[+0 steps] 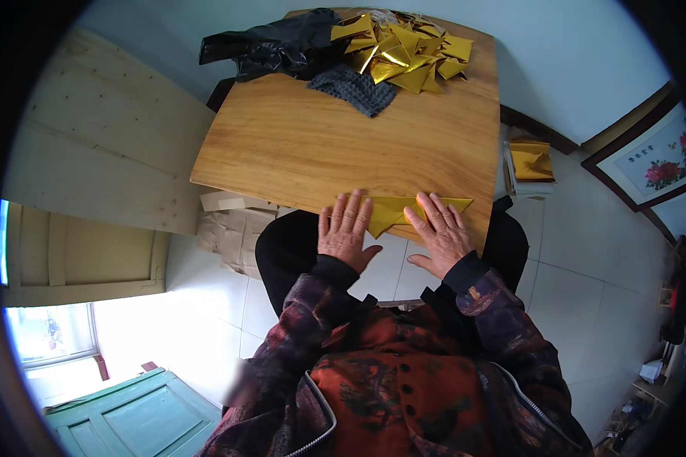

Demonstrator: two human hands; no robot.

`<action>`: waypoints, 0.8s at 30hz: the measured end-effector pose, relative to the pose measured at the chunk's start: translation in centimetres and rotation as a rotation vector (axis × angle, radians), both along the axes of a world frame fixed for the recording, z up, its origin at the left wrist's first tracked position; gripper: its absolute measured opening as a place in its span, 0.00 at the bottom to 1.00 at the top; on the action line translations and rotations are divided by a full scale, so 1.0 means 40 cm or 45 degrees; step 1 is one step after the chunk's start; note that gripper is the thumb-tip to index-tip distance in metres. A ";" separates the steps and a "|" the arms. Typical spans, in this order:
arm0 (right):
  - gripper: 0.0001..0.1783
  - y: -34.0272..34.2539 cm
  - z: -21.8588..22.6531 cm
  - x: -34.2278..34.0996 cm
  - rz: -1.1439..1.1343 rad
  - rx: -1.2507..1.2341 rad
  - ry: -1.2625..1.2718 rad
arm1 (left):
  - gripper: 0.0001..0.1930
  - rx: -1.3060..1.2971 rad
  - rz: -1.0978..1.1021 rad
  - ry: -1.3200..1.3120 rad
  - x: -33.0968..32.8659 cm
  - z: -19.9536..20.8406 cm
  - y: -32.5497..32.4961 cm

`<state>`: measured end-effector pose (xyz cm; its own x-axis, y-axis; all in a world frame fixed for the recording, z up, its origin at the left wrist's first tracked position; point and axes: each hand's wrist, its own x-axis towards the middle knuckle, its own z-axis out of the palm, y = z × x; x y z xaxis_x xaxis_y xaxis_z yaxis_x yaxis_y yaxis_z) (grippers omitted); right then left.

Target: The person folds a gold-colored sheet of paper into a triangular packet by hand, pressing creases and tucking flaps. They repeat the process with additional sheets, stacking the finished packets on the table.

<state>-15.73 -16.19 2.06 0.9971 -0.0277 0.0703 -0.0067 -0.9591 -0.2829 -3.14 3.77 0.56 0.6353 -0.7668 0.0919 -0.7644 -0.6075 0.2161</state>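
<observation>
A folded sheet of gold foil paper [389, 213] lies at the near edge of the wooden table [305, 145], with pointed corners at its right end and below. My left hand [346, 232] rests flat over its left end, fingers stretched out. Over the right part lies my right hand [440, 234], also flat, its fingers slightly spread and pressing on the paper. Both thumbs point inward, toward each other. The stretch of paper between the hands shows; what lies beneath the palms is hidden.
At the table's far side is a heap of folded gold paper pieces [408, 53]. Beside it are a black plastic bag [282, 46] and a dark grey knitted cloth [354, 87]. A stack with gold sheets [531, 161] is on the right; brown paper [232, 236] lies at the left.
</observation>
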 end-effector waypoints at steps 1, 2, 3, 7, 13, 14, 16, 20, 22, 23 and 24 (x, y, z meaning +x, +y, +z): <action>0.54 -0.001 0.000 -0.001 0.004 -0.001 -0.006 | 0.53 0.046 0.025 0.005 0.014 0.002 0.015; 0.54 -0.001 0.000 -0.001 0.007 0.003 -0.007 | 0.54 0.090 0.069 -0.017 0.027 0.003 0.029; 0.54 -0.001 0.000 -0.001 0.008 -0.005 -0.002 | 0.54 0.066 0.102 -0.022 0.038 0.004 0.040; 0.53 0.000 0.000 -0.001 0.004 -0.019 0.008 | 0.51 0.146 0.182 -0.005 0.056 0.004 0.054; 0.52 -0.001 -0.002 -0.003 0.001 -0.015 0.003 | 0.43 0.289 0.357 0.095 0.047 0.054 0.052; 0.52 -0.001 -0.002 -0.003 -0.004 -0.014 0.007 | 0.44 0.247 0.244 -0.016 0.034 0.065 0.046; 0.51 0.002 -0.002 -0.003 -0.012 -0.014 0.005 | 0.47 0.138 -0.008 -0.038 -0.010 0.074 0.022; 0.47 0.005 -0.002 -0.001 -0.028 0.014 -0.024 | 0.50 0.026 -0.258 0.006 -0.069 0.046 -0.072; 0.47 0.005 -0.003 0.001 -0.033 -0.006 -0.001 | 0.52 0.026 -0.224 0.131 -0.076 0.025 -0.095; 0.48 0.004 -0.003 0.001 -0.038 -0.007 0.035 | 0.53 -0.033 -0.244 0.060 -0.077 0.017 -0.096; 0.49 0.006 -0.003 0.002 -0.042 -0.020 0.028 | 0.54 -0.009 -0.245 0.065 -0.075 0.011 -0.091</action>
